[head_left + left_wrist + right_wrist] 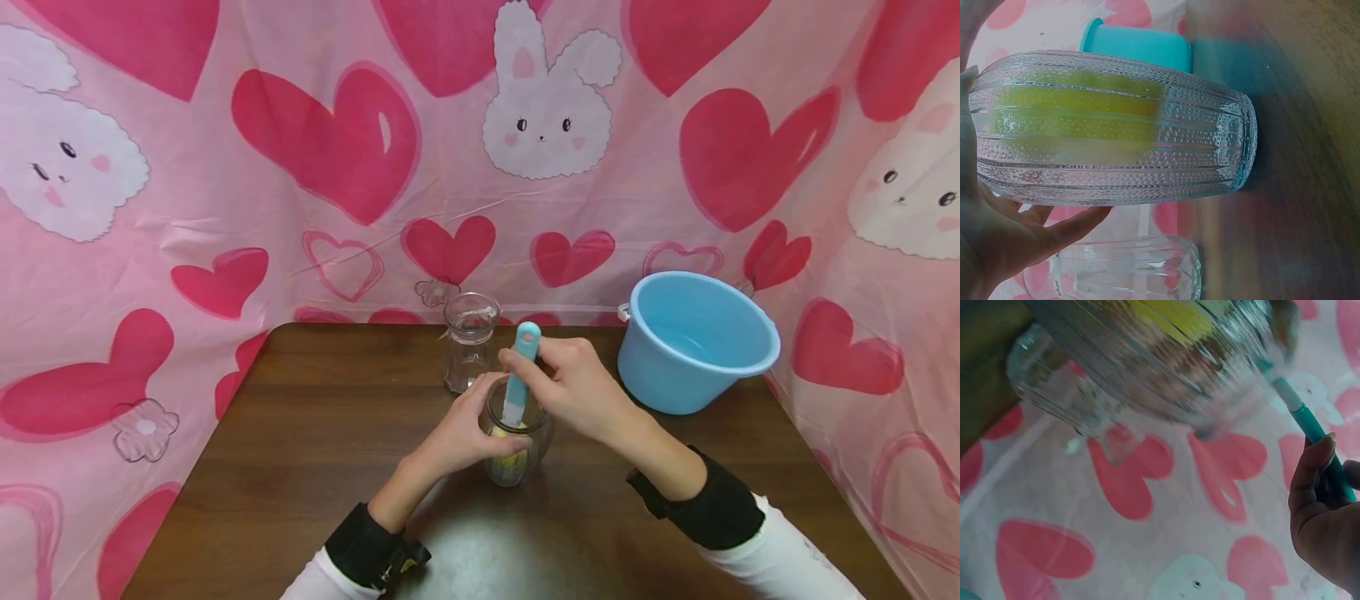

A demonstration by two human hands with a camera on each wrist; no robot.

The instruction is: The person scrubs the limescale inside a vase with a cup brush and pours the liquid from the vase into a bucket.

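Head view: a person stands a ribbed glass jar point(516, 450) upright on the dark wooden table point(300, 433), near its middle, and works a brush inside it.
Left hand point(457, 433): its fingers curl round the jar's left wall and grip it; in the left wrist view the palm and fingers point(1054, 231) lie pressed against the beaded glass point(1116, 128).
Right hand point(573, 387): fingers and thumb pinch the turquoise brush handle point(519, 375) just below its looped top end.
Brush axis: the long axis runs close to vertical, top end leaning slightly to the right and away from the person, lower end pointing down through the jar's mouth.
Brush head: a yellow sponge point(1079, 115) fills the inside of the jar toward its bottom.
Jar axis: upright, mouth up, base on the table.
Right wrist view: the handle point(1310, 428) slants from the blurred jar point(1166, 356) into the pinching fingers point(1310, 472).
Second glass: an empty clear jar point(470, 340) stands just behind the held one.
Bucket: a light blue bucket point(693, 337) sits at the table's far right.
Backdrop: pink cloth point(360, 142) printed with hearts and rabbits.
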